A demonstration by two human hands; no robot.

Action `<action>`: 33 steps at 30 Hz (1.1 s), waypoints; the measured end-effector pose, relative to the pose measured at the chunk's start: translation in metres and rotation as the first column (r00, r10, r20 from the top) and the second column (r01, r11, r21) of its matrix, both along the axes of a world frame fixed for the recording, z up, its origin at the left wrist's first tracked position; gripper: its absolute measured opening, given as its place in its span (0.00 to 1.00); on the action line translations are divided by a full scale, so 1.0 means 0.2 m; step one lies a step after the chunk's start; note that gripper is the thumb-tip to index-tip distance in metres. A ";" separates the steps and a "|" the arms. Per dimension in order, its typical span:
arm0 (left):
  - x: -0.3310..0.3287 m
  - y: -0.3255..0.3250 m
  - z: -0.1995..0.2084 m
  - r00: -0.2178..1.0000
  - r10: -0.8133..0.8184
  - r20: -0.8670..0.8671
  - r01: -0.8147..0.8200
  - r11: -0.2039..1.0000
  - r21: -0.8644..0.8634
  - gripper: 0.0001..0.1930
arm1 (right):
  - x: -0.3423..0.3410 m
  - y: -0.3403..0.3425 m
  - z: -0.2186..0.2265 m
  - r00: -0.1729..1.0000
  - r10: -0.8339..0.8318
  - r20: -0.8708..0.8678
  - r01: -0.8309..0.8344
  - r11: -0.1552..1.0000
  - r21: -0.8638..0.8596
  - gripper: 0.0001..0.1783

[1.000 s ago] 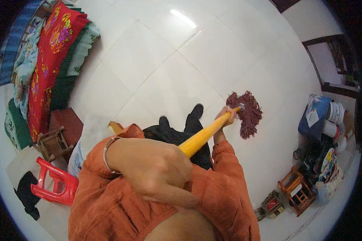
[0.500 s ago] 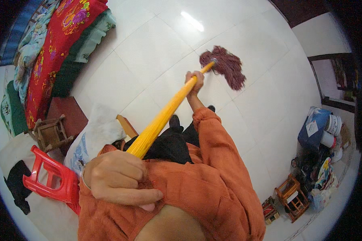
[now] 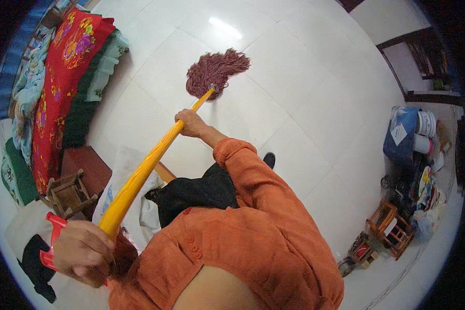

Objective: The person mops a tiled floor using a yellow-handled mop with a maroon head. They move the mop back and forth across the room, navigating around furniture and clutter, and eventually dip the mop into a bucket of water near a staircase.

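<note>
A mop with a yellow handle slants from the lower left up to its maroon string head, which lies spread on the white tiled floor. Close to the handle's top end, my left hand is closed round it. Farther down, a short way above the strings, my right hand wraps the handle, its orange-sleeved arm stretched forward. Beside my left hand, a red plastic stool is partly hidden behind it.
At left stands a bed with a red flowered cover. Near it are a small wooden stool and a white bag. Along the right wall sit a blue box, white buckets and a little wooden chair.
The mop head has swept left across the floor, and its strings now trail to the right. Both my hands have shifted left with the handle.
</note>
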State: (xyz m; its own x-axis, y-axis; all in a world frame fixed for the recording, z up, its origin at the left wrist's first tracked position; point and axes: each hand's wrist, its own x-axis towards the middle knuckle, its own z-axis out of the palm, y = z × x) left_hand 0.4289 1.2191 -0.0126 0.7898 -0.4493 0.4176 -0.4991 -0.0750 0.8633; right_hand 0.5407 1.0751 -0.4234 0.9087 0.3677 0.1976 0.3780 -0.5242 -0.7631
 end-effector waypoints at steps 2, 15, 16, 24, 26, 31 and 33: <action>-0.04 -0.03 0.00 0.994 0.097 -0.041 -0.099 0.994 -0.054 0.20 | -0.06 -0.05 0.03 0.997 0.041 -0.064 -0.045 0.997 -0.060 0.09; -0.29 -0.59 -0.08 0.995 -0.019 -0.102 -0.010 0.962 -0.274 0.10 | -0.73 -0.99 0.07 0.981 -0.185 -0.059 0.175 0.973 -0.150 0.11; -0.32 -0.68 -0.08 0.992 0.021 -0.128 -0.057 0.957 -0.283 0.10 | -0.81 -1.08 0.08 0.973 -0.222 -0.062 0.210 0.965 -0.157 0.11; -0.34 -1.33 -0.22 0.910 -0.219 -0.352 0.125 0.955 -0.269 0.14 | -1.50 -1.76 -0.03 0.775 -0.622 -0.110 0.606 0.781 -0.150 0.07; -0.35 -1.54 -0.28 0.873 -0.278 -0.401 0.198 0.953 -0.230 0.14 | -1.69 -1.93 -0.08 0.701 -0.713 -0.036 0.700 0.696 -0.158 0.07; -0.40 -1.99 -0.51 0.700 -0.320 -0.638 0.367 0.928 -0.064 0.14 | -2.13 -2.22 -0.36 0.490 -0.871 0.050 0.861 0.474 -0.182 0.09; -0.45 -2.17 -0.59 0.714 -0.311 -0.627 0.453 0.888 0.075 0.12 | -2.30 -2.31 -0.39 0.399 -0.916 0.038 0.893 0.380 -0.240 0.11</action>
State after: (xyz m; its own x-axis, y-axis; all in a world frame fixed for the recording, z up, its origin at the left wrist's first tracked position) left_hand 0.3398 0.7861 -0.1307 0.5833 -0.7860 -0.2050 0.0704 -0.2025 0.9767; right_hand 0.0810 0.6131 -0.5016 0.7320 -0.6673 0.1373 -0.4746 -0.6441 -0.5999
